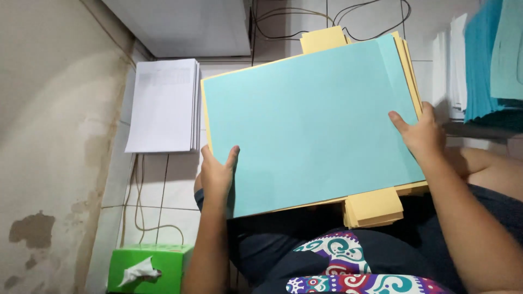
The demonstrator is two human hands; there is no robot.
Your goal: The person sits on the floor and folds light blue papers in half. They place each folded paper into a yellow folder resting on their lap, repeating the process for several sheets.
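Left hand and right hand gripped opposite short edges of the light-blue-topped yellow paper stack, fingers closed, long axis running between them

— What colour is the top sheet?
— Pale aqua, plain. The folders under it are buff yellow.
— And the paper stack by the wall?
— White, with faint grey print.
— The tissue box?
— Bright green, white tissue poking out.
— The cloth on the lap?
— White, with purple, teal and red swirls, over dark navy. The side stack is teal and white.
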